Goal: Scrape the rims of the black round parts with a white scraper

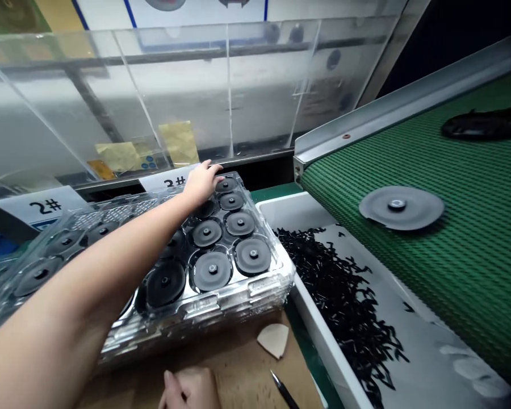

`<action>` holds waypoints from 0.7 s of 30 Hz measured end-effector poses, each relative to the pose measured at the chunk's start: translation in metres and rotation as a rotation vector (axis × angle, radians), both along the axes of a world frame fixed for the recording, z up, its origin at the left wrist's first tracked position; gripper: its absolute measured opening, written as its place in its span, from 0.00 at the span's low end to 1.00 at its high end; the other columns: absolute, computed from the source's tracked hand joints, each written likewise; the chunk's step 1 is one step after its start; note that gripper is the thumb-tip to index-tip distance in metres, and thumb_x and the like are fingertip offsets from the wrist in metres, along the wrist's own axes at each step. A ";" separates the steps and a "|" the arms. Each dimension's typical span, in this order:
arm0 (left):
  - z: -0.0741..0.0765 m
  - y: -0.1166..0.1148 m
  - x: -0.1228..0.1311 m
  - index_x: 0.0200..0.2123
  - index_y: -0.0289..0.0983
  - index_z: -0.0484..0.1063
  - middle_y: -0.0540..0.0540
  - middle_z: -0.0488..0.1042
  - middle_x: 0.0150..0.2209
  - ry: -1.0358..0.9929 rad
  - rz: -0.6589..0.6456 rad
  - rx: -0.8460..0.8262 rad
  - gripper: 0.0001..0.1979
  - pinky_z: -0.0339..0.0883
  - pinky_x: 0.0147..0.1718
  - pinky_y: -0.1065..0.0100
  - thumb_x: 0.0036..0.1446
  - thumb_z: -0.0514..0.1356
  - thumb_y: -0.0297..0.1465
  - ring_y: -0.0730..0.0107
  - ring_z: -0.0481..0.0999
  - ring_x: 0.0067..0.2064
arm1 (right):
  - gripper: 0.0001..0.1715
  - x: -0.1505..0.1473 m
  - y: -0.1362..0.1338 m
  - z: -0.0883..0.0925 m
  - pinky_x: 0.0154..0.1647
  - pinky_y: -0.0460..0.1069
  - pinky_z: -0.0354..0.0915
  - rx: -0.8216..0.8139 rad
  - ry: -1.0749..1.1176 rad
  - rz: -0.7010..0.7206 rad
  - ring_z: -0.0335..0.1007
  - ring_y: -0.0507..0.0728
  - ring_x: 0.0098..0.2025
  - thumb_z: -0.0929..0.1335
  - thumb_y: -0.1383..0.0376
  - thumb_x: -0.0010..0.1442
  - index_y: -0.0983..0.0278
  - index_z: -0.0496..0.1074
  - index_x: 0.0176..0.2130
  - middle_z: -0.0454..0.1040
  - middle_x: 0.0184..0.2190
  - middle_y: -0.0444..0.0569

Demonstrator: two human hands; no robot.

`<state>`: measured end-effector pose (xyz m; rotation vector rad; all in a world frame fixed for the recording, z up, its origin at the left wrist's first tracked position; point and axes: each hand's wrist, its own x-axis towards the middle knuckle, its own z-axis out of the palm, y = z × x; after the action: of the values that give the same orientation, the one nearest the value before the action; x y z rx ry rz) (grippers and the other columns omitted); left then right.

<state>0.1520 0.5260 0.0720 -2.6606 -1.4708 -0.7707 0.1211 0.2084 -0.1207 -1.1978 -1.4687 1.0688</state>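
At upper centre, the left hand (pixel 201 183) reaches the far disc (pixel 227 185) in the clear tray (pixel 283 276); whether its fingers pinch, or the right hand's (pixel 196 389) curled ones hold anything, I cannot tell. A dipping forearm (pixel 125 255) could unseat nearer discs (pixel 254 255).

Along the far edge of the desk (pixel 270 193) stands a clear plastic screen (pixel 264 102) split by narrow seams, with yellow paper (pixel 179 142) near its foot, white signs (pixel 46 205) below and blue-edged posters (pixel 106 14) above. Beyond the desk's right edge runs a green conveyor belt (pixel 472 165) with a silver rail (pixel 366 122). Pale light glints off the screen; the space above the rail is dark.
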 end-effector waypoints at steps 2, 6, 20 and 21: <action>0.010 -0.021 0.009 0.48 0.33 0.68 0.36 0.67 0.55 -0.012 -0.055 0.034 0.15 0.56 0.55 0.54 0.57 0.55 0.31 0.55 0.64 0.56 | 0.49 0.002 0.002 0.003 0.19 0.44 0.55 -0.019 0.004 0.005 0.65 0.50 0.14 0.46 0.45 0.64 0.61 0.75 0.13 0.64 0.07 0.46; 0.045 -0.093 0.056 0.51 0.38 0.66 0.44 0.72 0.49 -0.034 -0.232 0.056 0.18 0.64 0.47 0.65 0.61 0.48 0.37 0.64 0.72 0.47 | 0.43 0.006 0.002 0.008 0.17 0.44 0.52 -0.051 0.008 0.018 0.62 0.50 0.14 0.51 0.46 0.64 0.61 0.75 0.14 0.61 0.07 0.44; 0.073 -0.218 0.154 0.51 0.34 0.63 0.37 0.71 0.44 -0.084 -0.435 -0.211 0.22 0.68 0.41 0.55 0.55 0.56 0.37 0.54 0.73 0.44 | 0.15 0.013 -0.009 0.012 0.33 0.46 0.67 -0.053 0.036 0.043 0.70 0.52 0.31 0.63 0.57 0.63 0.63 0.73 0.35 0.74 0.30 0.44; 0.071 -0.228 0.140 0.53 0.36 0.62 0.39 0.71 0.46 -0.147 -0.488 -0.249 0.23 0.68 0.44 0.56 0.54 0.58 0.36 0.55 0.72 0.47 | 0.14 0.014 -0.008 0.013 0.36 0.48 0.68 -0.041 0.046 0.044 0.71 0.53 0.34 0.63 0.58 0.64 0.64 0.72 0.39 0.73 0.36 0.46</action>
<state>0.2922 0.2976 0.1435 -3.2780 -0.9951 -0.8672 0.1349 0.2000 -0.1075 -1.1666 -1.4501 1.1541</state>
